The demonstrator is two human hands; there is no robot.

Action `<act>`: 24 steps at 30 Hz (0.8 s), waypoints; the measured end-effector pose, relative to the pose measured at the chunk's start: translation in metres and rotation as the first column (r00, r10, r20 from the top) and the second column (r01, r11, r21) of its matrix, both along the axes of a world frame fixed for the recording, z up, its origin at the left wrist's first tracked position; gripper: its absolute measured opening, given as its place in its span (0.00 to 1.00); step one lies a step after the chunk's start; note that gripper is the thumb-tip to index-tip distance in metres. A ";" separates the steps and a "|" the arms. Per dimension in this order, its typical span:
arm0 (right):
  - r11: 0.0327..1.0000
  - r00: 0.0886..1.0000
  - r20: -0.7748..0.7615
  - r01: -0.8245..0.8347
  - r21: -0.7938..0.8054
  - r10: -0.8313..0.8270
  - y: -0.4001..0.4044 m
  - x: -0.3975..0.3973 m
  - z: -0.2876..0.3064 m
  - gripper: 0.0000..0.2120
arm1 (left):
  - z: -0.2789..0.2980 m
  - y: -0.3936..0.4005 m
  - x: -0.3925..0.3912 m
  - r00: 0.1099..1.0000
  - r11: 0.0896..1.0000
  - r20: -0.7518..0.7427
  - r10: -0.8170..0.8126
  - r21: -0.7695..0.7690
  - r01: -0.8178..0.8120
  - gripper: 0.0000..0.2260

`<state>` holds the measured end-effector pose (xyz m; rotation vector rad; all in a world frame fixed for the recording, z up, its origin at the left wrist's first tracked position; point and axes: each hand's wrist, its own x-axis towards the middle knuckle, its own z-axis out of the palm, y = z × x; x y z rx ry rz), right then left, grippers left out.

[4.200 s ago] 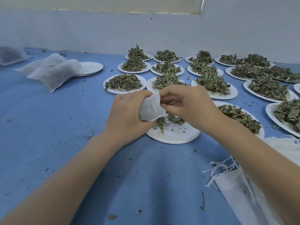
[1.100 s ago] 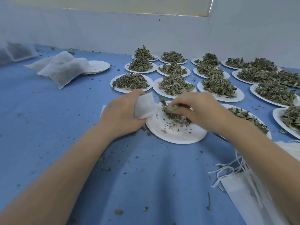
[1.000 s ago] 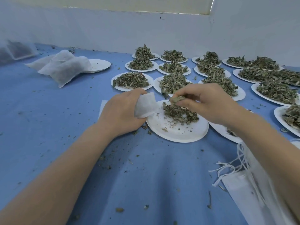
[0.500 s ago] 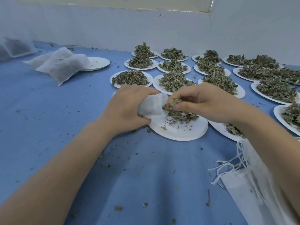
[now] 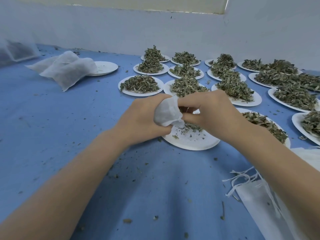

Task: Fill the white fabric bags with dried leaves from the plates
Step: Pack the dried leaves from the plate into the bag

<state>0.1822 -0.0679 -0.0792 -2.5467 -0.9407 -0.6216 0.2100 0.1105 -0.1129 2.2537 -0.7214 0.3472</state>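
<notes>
My left hand [image 5: 140,120] grips a small white fabric bag [image 5: 167,112] just above the left rim of a white paper plate [image 5: 190,142]. My right hand [image 5: 213,111] has its curled fingers at the bag's mouth, pinching dried leaves there. On the plate lie a small remnant of dried leaves [image 5: 194,126] and crumbs. Several more plates heaped with dried leaves [image 5: 141,84] stand behind and to the right.
Filled white bags [image 5: 65,70] lie at the back left beside a stack of bare plates [image 5: 105,67]. A pile of flat white bags with drawstrings [image 5: 256,196] lies at the front right. Leaf crumbs litter the blue cloth [image 5: 52,118]. A wall runs along the far edge.
My right hand picked up leaves from the plate and brought them to the bag's mouth. My left hand lifted the bag slightly. The plate's leaf pile has shrunk.
</notes>
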 end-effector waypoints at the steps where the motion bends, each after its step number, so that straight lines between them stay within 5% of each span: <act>1: 0.999 0.995 -0.097 0.019 0.050 -0.014 0.001 0.000 0.001 0.09 | 0.000 -0.001 0.000 1.000 1.000 -0.013 -0.002 0.002 0.002 0.22; 4: 0.972 0.886 -0.458 0.043 0.229 0.069 -0.001 -0.003 0.007 0.17 | -0.001 0.000 0.000 1.000 0.999 -0.021 0.014 0.033 -0.013 0.21; 6: 0.948 0.824 -0.549 0.049 0.315 0.140 -0.004 -0.004 0.012 0.19 | -0.001 0.000 0.000 0.999 0.998 -0.021 0.029 0.050 -0.028 0.21; 14: 0.948 0.922 -0.384 0.164 0.274 -0.049 0.006 -0.002 0.001 0.15 | 0.001 -0.008 -0.005 1.000 0.996 -0.008 0.021 0.089 -0.020 0.15; 20: 0.997 0.874 -0.486 0.018 0.072 0.019 0.004 0.001 -0.006 0.08 | -0.002 -0.014 -0.006 0.999 0.981 0.008 0.040 0.192 -0.041 0.29; 24: 0.958 0.875 -0.473 0.038 0.284 0.105 0.000 0.004 -0.006 0.05 | 0.002 -0.011 -0.006 0.999 0.992 0.022 0.037 0.119 -0.039 0.31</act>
